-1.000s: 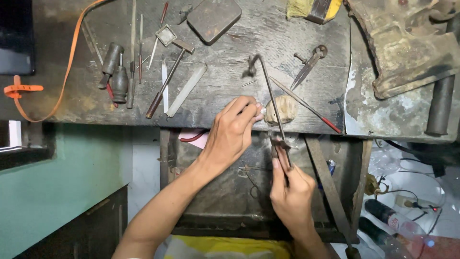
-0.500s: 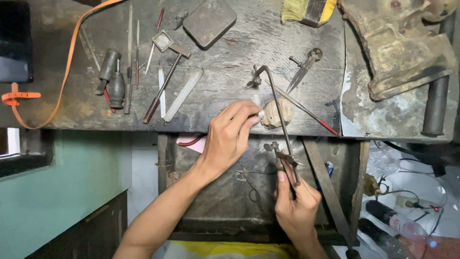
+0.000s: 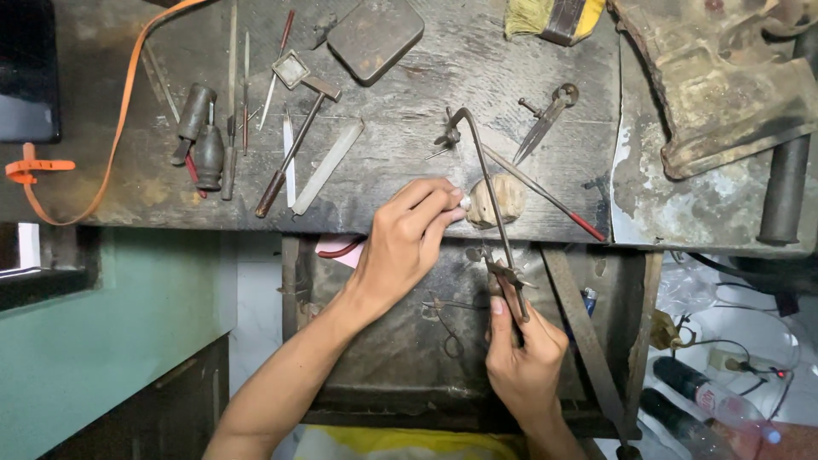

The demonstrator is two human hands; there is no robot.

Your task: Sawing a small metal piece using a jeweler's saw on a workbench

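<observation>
- A small pale piece (image 3: 465, 201) is pinched between thumb and fingertips of the left hand (image 3: 407, 245), fingers closed tight on it, pressed against the worn wooden peg (image 3: 497, 201) at the edge of the surface (image 3: 409, 183).
- The right hand (image 3: 521, 362) is wrapped shut around the handle of a jeweller's saw frame (image 3: 490, 183), which runs up from the hand past the peg, just right of the left fingertips.
- Whether the blade touches the piece cannot be told; the contact is too small to see.
- For a clean cut, the piece is best kept flat and firmly braced on the peg, with fingertips held just clear of the blade line.
- The frame should probably be kept upright, and stroked lightly without forcing; a tilted frame risks a snapped blade.
- Far from both hands, up left, a hammer (image 3: 294, 140), files (image 3: 234, 94) and a flat metal tin (image 3: 375, 36) lie unused.
- A divider (image 3: 545, 119) lies beyond the peg.
</observation>
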